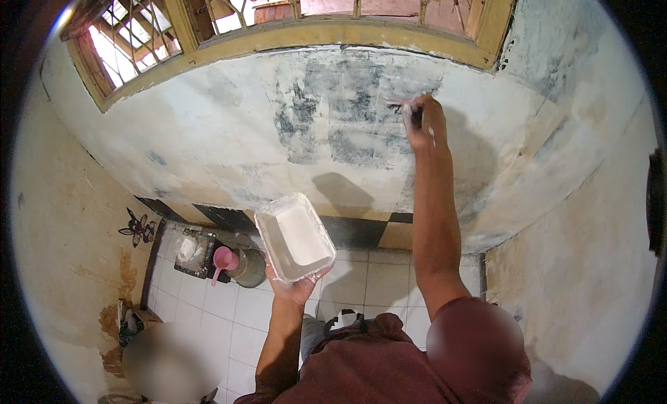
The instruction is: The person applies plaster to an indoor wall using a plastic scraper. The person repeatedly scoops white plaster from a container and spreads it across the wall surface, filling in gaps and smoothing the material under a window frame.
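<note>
My left hand (pixel 295 290) holds a white rectangular tub (pixel 276 245) from below, fingers around its base. Smooth white paste (pixel 303 230) lies inside, and the rim is smeared with it. Up at the wall (pixel 229 126), below the window, my right hand (pixel 429 122) is closed around a putty knife (pixel 399 102). Its thin edge points left and lies at the wall surface; the hand covers most of the handle. Left of the blade, a dark grey patch (pixel 354 126) shows through streaky white coating. White smears mark my right fingers.
A yellow-framed window (pixel 333 36) with metal bars spans the top. On the white tiled floor (pixel 250 314), at the left, a pink dipper (pixel 224 258) sits by a greyish bucket (pixel 249 268), beside a dark box (pixel 194 254) with white material. A flower-shaped ornament (pixel 138 227) hangs on the left wall.
</note>
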Demonstrator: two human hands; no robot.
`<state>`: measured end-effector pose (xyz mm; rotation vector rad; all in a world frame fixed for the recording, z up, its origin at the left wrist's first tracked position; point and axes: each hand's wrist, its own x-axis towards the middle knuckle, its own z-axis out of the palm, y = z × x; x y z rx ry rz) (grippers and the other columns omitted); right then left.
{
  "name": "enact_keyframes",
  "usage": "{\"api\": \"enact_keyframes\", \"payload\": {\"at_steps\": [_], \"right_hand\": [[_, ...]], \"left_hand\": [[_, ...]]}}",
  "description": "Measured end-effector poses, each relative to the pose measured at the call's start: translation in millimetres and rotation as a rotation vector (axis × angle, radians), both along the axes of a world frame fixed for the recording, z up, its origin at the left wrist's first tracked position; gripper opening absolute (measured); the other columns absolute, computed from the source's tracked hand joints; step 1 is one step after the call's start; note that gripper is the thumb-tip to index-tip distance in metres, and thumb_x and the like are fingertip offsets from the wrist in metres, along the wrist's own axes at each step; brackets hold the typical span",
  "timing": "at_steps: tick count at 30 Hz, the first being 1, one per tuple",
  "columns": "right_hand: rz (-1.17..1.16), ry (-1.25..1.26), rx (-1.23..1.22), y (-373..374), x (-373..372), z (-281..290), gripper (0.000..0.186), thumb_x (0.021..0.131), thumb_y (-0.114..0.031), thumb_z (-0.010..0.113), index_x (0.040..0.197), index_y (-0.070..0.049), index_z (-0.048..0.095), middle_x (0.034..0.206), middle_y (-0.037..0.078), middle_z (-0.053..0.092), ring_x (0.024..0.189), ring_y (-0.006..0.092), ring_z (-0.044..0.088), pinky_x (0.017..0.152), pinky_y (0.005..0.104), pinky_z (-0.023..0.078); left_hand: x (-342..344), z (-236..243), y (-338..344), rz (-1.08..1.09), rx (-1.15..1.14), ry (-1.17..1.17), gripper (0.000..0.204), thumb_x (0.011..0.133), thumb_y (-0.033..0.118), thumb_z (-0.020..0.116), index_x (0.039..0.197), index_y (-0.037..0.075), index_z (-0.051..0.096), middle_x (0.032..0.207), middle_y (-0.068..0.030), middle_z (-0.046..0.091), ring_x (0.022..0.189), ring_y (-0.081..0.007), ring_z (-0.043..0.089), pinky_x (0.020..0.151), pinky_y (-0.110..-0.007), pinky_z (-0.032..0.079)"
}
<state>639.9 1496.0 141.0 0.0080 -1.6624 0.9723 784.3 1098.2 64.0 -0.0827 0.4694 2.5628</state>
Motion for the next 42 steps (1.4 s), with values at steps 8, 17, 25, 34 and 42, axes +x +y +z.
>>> {"api": "enact_keyframes", "payload": {"at_steps": [8,17,25,34,42], "right_hand": [[0.288,-0.338,-0.615,-30.6,27.2,-176.6,0.021,0.097,-0.016,0.054,0.076,-0.014,0.051,0.068,-0.001,0.05,0.061,0.0123,0.052,0.065,0.0281,0.049],[1.011,-0.073,-0.94,17.4,-19.2,-11.5,0.006,0.085,-0.006,0.061,0.089,-0.008,0.058,0.082,0.004,0.057,0.079,0.0191,0.057,0.076,0.0323,0.054],[0.573,-0.081,-0.932,-61.5,128.7,58.5,0.003,0.083,-0.006,0.062,0.085,-0.004,0.06,0.078,0.005,0.064,0.061,0.0125,0.059,0.053,0.0209,0.047],[-0.358,-0.405,0.182,-84.2,125.8,-56.1,0.031,0.085,-0.007,0.065,0.116,-0.006,0.059,0.084,0.014,0.062,0.075,0.034,0.062,0.07,0.0419,0.051],[0.036,-0.268,1.516,-35.7,77.1,-46.2,0.029,0.075,-0.014,0.063,0.102,-0.005,0.068,0.093,0.006,0.06,0.098,0.0248,0.06,0.087,0.0372,0.048]], "left_hand": [[4.3,5.5,-1.1,-0.032,0.04,-0.045,0.068,0.093,0.06,0.041,0.144,0.016,0.045,0.137,-0.0128,0.055,0.119,-0.0406,0.058,0.087,-0.068,0.051],[7.7,1.1,-12.5,0.003,-0.024,-0.003,0.067,0.093,0.06,0.041,0.143,0.016,0.045,0.135,-0.0129,0.056,0.119,-0.0399,0.058,0.086,-0.068,0.051],[9.1,20.9,1.8,-0.139,-0.014,-0.053,0.065,0.094,0.06,0.039,0.141,0.016,0.047,0.134,-0.0126,0.057,0.118,-0.039,0.059,0.085,-0.066,0.052],[23.2,11.9,-13.8,-0.161,0.073,-0.075,0.066,0.094,0.059,0.037,0.143,0.017,0.045,0.137,-0.0138,0.055,0.121,-0.0392,0.057,0.09,-0.066,0.05],[37.5,7.1,-3.1,-0.113,0.09,-0.071,0.068,0.093,0.061,0.038,0.146,0.018,0.042,0.139,-0.0124,0.053,0.122,-0.0402,0.056,0.089,-0.067,0.05]]}}
